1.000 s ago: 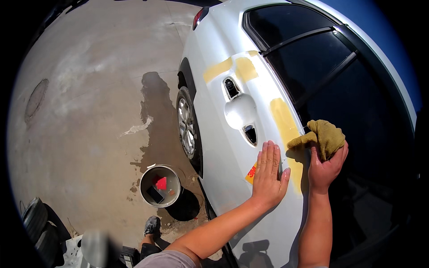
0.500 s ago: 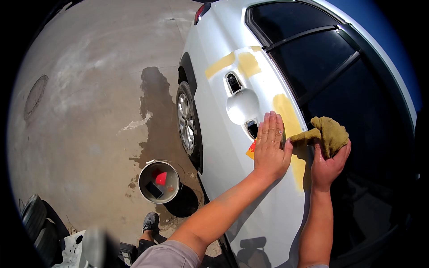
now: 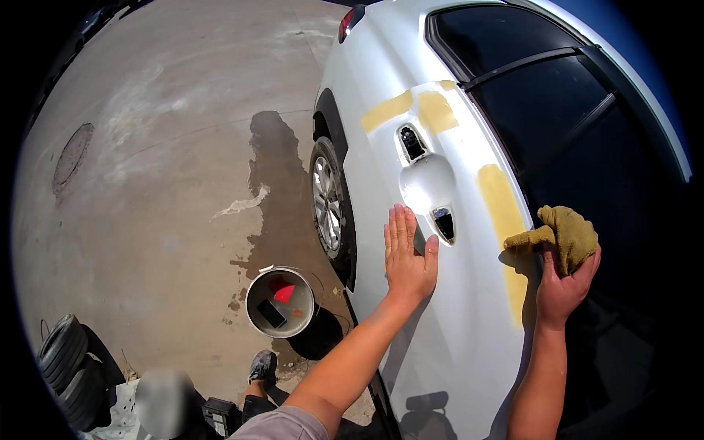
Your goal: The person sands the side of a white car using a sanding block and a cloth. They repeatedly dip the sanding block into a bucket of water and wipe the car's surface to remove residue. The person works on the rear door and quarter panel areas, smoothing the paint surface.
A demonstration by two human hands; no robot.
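Sunlit concrete (image 3: 161,191) | silver-white car (image 3: 469,323) | left hand (image 3: 408,268) flat, right hand (image 3: 566,293) clasping cloth (image 3: 572,238) | cloth's axis roughly crosswise, flap leftward

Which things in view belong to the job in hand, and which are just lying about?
In the job:
left hand, flat over the car door
right hand, holding the olive cloth
yellow patches
bucket, probably

Lying about, apparently:
stacked tires
black box-like item
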